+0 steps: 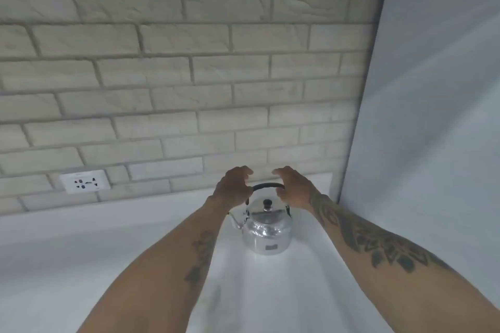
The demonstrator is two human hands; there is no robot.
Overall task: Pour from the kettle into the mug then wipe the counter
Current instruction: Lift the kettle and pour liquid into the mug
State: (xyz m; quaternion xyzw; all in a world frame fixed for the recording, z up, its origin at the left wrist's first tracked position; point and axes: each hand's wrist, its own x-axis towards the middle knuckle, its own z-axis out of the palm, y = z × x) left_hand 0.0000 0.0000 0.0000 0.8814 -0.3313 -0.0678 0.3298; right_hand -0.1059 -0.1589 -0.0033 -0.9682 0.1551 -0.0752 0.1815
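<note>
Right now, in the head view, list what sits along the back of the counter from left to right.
Wall socket → left hand → kettle's black handle → right hand → pale side panel. The steel kettle stands on the white counter just below and between the hands.

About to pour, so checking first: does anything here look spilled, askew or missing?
No spill shows. The kettle stands upright, lid on, on the counter. Oddly, no mug is in view.

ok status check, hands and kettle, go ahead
Left hand and right hand both open, either side of the kettle handle, no firm grip visible. Kettle upright on counter, lid on. No mug in view.
</note>
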